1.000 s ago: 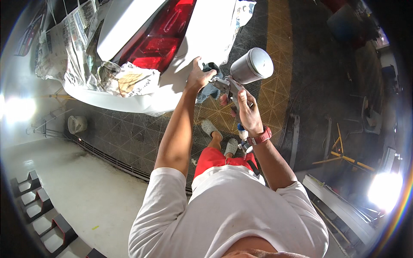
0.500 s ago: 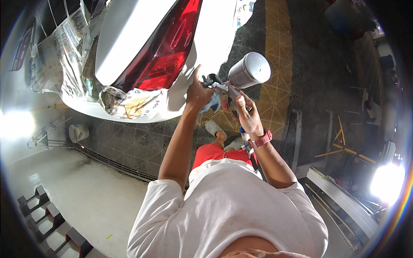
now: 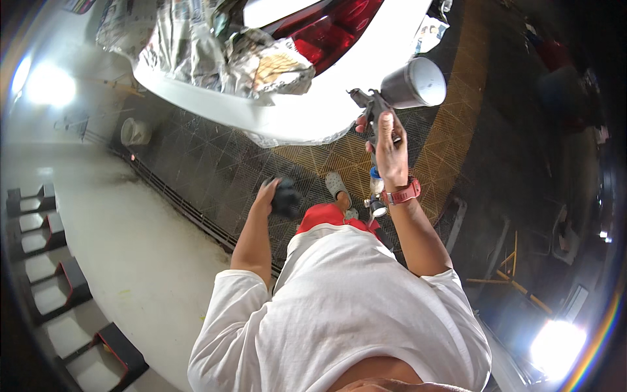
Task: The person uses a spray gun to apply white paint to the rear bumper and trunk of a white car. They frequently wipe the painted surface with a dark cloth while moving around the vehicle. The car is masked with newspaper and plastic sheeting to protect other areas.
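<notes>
My right hand is closed around the grip of a spray gun, held upright with its nozzle toward the far side. A grey cup sits tilted on top of the gun, and a blue-and-clear fitting with a round gauge hangs below the grip. Down at my left, away from the gun, my left hand grips a dark, soft-looking thing, smeared by motion. Beyond the gun is a white car bumper under a red tail light. Crumpled newspaper covers part of it.
A black and yellow grid floor runs under the car. A white bucket stands at left, near a pale floor strip and dark brackets. Bright lamps shine at both sides; a yellow stand is at right.
My left hand has come away from the gun's front, down and left, with the dark thing. The gun is slightly farther right and more upright. The view has shifted, with the car higher up.
</notes>
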Available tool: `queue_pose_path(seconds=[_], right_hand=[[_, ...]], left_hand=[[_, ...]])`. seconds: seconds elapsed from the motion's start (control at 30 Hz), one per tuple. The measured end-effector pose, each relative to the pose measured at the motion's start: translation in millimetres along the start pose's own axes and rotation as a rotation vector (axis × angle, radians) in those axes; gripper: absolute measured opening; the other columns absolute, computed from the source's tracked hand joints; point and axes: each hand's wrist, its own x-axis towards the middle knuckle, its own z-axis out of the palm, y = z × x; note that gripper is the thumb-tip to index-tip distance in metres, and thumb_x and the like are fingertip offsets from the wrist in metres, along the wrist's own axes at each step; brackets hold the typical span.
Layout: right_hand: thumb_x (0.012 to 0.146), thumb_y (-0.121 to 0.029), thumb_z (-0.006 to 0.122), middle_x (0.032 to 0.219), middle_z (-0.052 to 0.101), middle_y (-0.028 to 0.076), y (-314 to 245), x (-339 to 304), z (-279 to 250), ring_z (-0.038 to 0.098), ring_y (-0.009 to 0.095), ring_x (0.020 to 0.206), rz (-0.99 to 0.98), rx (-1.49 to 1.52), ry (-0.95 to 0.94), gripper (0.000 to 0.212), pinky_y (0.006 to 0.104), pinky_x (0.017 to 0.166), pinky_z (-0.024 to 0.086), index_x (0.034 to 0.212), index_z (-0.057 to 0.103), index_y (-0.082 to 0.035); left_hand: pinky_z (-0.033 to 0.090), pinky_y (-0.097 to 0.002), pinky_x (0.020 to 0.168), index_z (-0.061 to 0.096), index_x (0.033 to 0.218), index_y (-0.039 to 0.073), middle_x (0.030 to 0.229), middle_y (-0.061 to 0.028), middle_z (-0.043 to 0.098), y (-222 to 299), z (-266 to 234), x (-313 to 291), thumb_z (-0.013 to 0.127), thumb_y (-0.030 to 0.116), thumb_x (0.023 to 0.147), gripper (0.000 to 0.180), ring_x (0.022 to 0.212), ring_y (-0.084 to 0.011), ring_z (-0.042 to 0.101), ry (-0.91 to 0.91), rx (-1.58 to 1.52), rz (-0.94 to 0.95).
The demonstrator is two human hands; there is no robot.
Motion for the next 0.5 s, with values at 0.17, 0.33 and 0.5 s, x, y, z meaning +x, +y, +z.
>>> queue_pose_path(seconds=[0.17,0.33,0.5], right_hand=[[0.108,-0.05,0.055,0.093,0.071,0.005,13.9,-34.3,40.2,0.063,0.01,0.081,0.021,-0.006,-0.126,0.062,0.0255,0.066,0.05,0.15,0.056,-0.004],[0.109,-0.049,0.055,0.089,0.069,0.006,31.8,-54.6,71.9,0.06,0.01,0.079,-0.013,-0.092,-0.218,0.063,0.027,0.076,0.052,0.151,0.054,-0.002],[0.107,-0.055,0.053,0.133,0.064,0.026,39.7,-61.2,102.5,0.063,0.034,0.122,-0.151,-0.366,-0.426,0.074,0.0434,0.101,0.051,0.158,0.042,-0.002]], left_hand=[[0.043,-0.0444,0.115,0.035,0.16,-0.002,0.155,-0.0182,0.051,-206.1,-202.7,-49.3,0.071,0.042,0.094,0.087,0.136,-0.0352,0.057,0.613,0.026,-0.208],[0.046,-0.0481,0.109,0.053,0.143,0.0,0.139,-0.0188,0.061,-319.3,-195.1,-144.5,0.068,0.043,0.094,0.067,0.126,-0.0354,0.061,0.517,-0.191,-0.339],[0.054,-0.0523,0.097,0.067,0.123,0.006,0.119,-0.0154,0.072,-394.1,-206.8,-170.2,0.063,0.048,0.094,0.051,0.108,-0.0353,0.07,0.308,-0.594,-0.4]])
